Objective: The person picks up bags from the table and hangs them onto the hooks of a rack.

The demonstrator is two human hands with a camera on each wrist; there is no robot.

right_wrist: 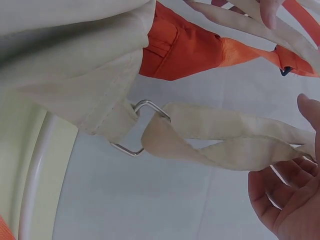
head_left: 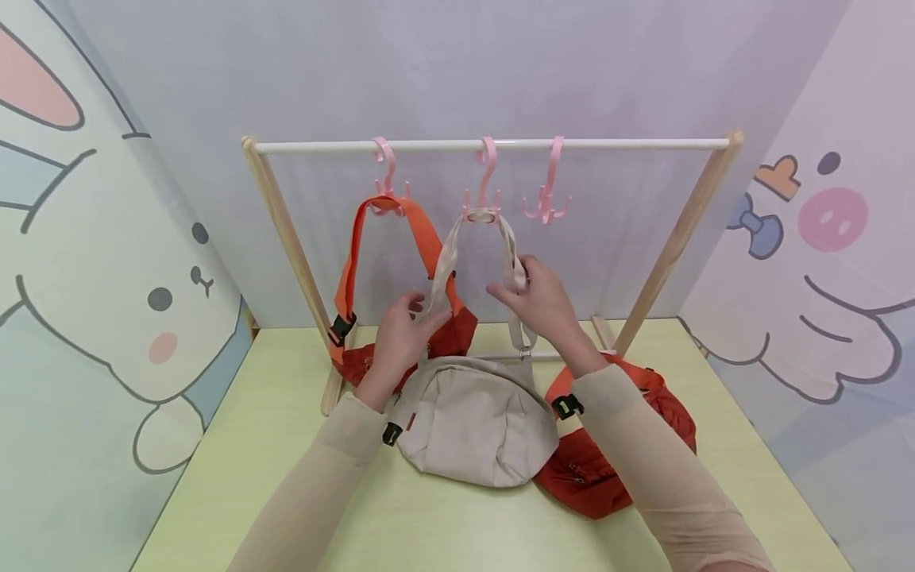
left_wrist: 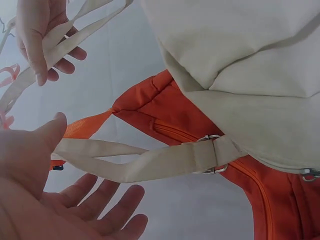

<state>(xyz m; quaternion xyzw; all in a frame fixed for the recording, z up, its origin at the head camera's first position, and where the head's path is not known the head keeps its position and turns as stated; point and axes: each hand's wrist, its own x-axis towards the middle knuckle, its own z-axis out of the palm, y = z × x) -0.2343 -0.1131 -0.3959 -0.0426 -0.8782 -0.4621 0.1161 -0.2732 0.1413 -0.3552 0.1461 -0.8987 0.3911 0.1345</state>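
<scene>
A beige bag (head_left: 475,425) rests at the front, its beige strap (head_left: 446,258) looped over the middle pink hook (head_left: 488,171). My left hand (head_left: 403,338) is at the strap's left side; in the left wrist view, the strap passes between its spread thumb and loosely bent fingers. My right hand (head_left: 542,300) touches the strap's right side with its thumb held apart. The right wrist view shows a metal ring (right_wrist: 150,107) joining bag and strap, and several right fingers behind the twisted strap. Part of the right hand lies outside that view.
Behind, a red bag (head_left: 457,330) hangs by its orange strap (head_left: 423,230) from the left pink hook (head_left: 386,171). The right hook (head_left: 548,191) bears nothing. A second red bag (head_left: 596,477) lies under my right forearm. A white rail (head_left: 615,144) on wooden legs holds the hooks.
</scene>
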